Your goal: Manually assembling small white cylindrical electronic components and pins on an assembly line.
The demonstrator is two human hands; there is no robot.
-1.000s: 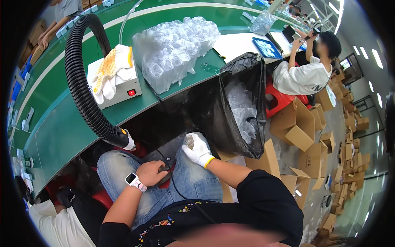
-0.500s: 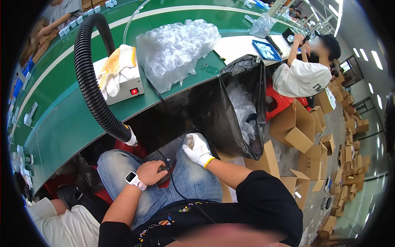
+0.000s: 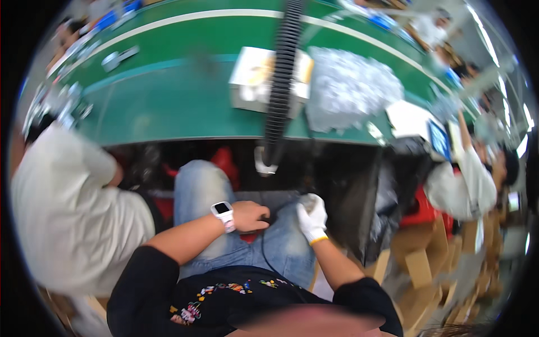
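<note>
My bare left hand [image 3: 250, 216], with a white watch [image 3: 222, 209] on its wrist, rests over my lap. Its fingers are loosely bent and apart, and nothing shows in them. Close by its fingertips, a thin black cable [image 3: 264, 247] runs down across my jeans. On my right knee lies my right hand [image 3: 312, 216] in a white glove with a yellow cuff. Its fingers curl toward the thumb around a small greyish patch, too blurred to make out. Beyond my hands, a black ribbed hose [image 3: 281, 78] hangs down over the table edge, its pale nozzle [image 3: 265, 163] above my knees.
On the green table [image 3: 151, 106] stand a white box [image 3: 247, 100] with gloves on top and a bag of clear plastic parts [image 3: 353, 90]. A black bin bag [image 3: 387, 191] and cardboard boxes [image 3: 418, 253] lie right. People sit at left [image 3: 73, 208] and right [image 3: 460, 188].
My view has swung left, so table, hose and bag appear farther right, and the person at left shows more. Both hands stay on my lap and knee.
</note>
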